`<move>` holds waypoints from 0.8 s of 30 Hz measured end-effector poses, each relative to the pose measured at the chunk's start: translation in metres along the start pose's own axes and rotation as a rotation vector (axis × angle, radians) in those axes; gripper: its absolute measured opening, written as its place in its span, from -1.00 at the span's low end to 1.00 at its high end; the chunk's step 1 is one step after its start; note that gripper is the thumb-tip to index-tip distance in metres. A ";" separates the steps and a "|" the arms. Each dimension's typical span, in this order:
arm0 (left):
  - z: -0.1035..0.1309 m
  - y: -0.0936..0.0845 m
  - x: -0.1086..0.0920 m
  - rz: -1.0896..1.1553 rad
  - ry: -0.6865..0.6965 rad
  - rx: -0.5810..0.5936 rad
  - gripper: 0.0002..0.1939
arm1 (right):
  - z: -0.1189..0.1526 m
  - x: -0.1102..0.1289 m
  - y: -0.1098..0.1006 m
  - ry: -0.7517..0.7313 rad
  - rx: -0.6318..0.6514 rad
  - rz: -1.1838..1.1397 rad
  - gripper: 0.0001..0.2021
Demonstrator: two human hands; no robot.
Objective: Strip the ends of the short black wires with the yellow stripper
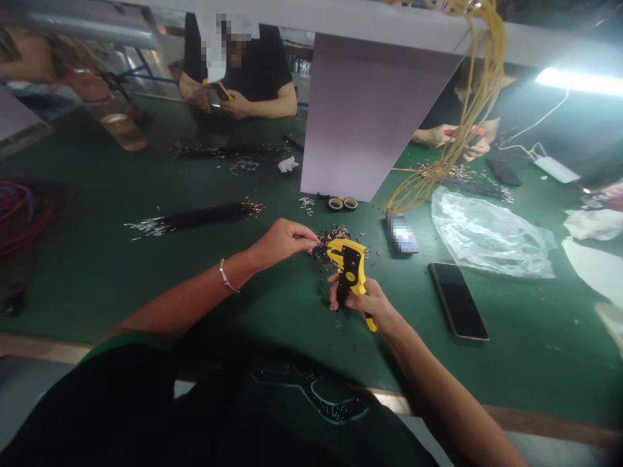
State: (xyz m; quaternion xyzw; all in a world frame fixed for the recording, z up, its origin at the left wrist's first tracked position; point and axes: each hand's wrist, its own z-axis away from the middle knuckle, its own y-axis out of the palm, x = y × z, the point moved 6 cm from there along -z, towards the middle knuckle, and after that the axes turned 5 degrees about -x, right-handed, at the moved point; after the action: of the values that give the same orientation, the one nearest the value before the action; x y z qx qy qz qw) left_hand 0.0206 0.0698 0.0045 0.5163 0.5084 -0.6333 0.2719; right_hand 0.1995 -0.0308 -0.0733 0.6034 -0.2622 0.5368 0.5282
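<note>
My right hand [372,301] is wrapped round the handles of a yellow-and-black wire stripper [350,266], whose jaws point left and away from me. Just left of those jaws, my left hand [289,243] is closed in a pinch. Whatever lies between its fingertips is too small to make out. Behind and partly beneath the tool spreads a pile of short dark and coppery wire scraps [335,232]. To the left, beyond my left forearm, lies a bundle of black wires [209,216] with pale ends at one side and coppery ends at the other.
A dark phone [457,301] and a clear plastic bag [491,233] lie to the right. Two tape rolls [342,204] sit before an upright white panel [365,117]. Yellow cables [467,130] hang from the shelf. Red cables [17,217] lie far left. Several people work across the green table [272,305].
</note>
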 end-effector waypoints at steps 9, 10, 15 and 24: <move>0.001 0.008 0.003 0.042 -0.020 0.031 -0.85 | 0.002 0.000 0.003 -0.016 -0.029 -0.003 -0.55; 0.001 0.008 0.004 0.051 -0.026 0.034 -0.85 | 0.002 0.000 0.003 -0.013 -0.026 -0.002 -0.55; 0.000 0.010 0.007 0.098 -0.044 0.020 -0.89 | 0.002 0.001 0.002 0.011 -0.029 0.010 -0.54; -0.001 0.011 0.014 0.133 -0.044 0.051 -0.91 | 0.000 0.000 0.002 0.013 -0.014 0.012 -0.56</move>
State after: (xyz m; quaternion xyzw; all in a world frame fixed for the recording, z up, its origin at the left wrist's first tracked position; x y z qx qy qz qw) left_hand 0.0264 0.0692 -0.0123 0.5416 0.4504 -0.6380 0.3111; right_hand 0.1975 -0.0317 -0.0721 0.5946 -0.2660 0.5422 0.5307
